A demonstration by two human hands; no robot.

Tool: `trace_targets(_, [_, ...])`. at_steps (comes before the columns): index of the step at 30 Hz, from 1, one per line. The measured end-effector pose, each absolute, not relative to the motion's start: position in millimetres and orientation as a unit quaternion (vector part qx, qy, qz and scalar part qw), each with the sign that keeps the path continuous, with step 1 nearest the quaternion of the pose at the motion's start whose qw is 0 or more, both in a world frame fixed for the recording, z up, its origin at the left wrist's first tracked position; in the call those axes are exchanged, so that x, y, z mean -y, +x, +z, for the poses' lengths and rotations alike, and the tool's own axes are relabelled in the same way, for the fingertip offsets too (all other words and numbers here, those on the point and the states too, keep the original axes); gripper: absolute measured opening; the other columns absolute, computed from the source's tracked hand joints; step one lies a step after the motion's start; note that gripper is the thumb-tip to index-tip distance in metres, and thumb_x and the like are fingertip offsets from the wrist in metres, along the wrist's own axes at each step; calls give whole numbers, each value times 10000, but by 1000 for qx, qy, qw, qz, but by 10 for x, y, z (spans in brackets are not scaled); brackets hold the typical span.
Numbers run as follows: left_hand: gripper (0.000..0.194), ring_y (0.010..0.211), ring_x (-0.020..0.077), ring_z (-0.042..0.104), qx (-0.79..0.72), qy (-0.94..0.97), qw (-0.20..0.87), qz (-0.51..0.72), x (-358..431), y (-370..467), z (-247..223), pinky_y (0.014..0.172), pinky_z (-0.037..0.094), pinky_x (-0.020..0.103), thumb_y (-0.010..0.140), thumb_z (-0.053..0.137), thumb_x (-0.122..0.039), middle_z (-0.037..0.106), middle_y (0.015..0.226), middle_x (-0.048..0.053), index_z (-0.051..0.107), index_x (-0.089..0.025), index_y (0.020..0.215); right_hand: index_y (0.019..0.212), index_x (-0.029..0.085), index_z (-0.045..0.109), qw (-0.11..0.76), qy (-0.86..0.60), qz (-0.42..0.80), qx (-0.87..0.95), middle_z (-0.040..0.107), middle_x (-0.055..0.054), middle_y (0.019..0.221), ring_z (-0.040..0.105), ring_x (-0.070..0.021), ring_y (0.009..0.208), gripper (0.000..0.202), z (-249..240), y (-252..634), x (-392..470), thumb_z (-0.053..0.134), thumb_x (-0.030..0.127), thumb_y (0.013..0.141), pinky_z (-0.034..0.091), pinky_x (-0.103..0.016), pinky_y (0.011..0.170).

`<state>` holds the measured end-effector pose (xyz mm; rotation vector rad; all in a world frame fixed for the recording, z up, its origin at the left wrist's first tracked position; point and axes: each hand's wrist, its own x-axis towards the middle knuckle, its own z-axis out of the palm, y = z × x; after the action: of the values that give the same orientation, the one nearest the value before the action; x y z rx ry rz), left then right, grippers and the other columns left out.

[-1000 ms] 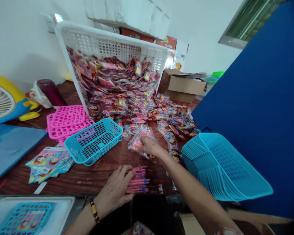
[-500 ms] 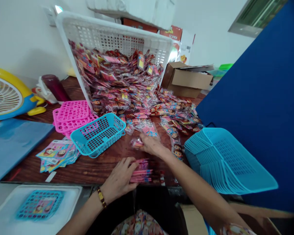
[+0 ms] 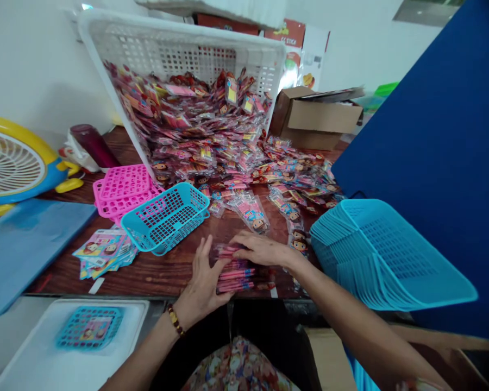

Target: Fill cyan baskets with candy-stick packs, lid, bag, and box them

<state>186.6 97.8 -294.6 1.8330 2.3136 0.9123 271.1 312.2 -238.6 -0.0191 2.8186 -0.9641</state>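
My left hand brackets the left end of a small pile of pink pencil packets at the table's front edge, with thumb and one finger around it and the other fingers raised. My right hand is closed, palm down, on a clear-wrapped pink packet at the pile's far side. Its fingertips are close to the left hand's. Just beyond lies a flat clear packet with a cartoon head. More such packets lie in a line to the right.
A tipped white crate spills many packets over the table. A blue basket stands left of centre, by pink baskets and printed cards. Nested blue baskets lean at right beside a blue panel. Behind is a cardboard box.
My right hand has drawn back toward the pile with the pink packet, from farther out on the table. My left fingers have lifted and spread upward. The camera view has shifted slightly.
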Motion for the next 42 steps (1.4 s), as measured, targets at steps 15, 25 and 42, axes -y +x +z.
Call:
trace_targets(15, [569, 1499, 398, 116, -729, 615, 64, 295, -1002, 1810, -2991, 1190, 284, 586, 775, 738, -252, 79, 1604, 175, 482, -178, 1277, 973, 178, 688, 69, 64, -392, -915, 683, 2, 841, 604, -148, 796, 128, -2528, 2542, -3244, 623, 235, 877, 403, -235, 708])
trace_targets(25, [599, 1479, 410, 118, -736, 616, 39, 277, -997, 1806, -3013, 1169, 305, 622, 764, 743, -300, 316, 1448, 164, 480, -189, 1290, 896, 187, 667, 34, 136, -347, -927, 662, -3, 805, 574, -148, 756, 145, -2527, 2462, -3077, 622, 325, 894, 365, -241, 673])
trace_targets(42, [567, 1475, 431, 76, -734, 628, 11, 258, -998, 1785, -2954, 1174, 269, 654, 752, 760, -318, 357, 1427, 155, 514, -189, 1246, 846, 159, 657, 50, 88, -455, -885, 631, 30, 752, 566, -131, 746, 116, -2713, 2445, -3254, 687, 106, 747, 408, -230, 699])
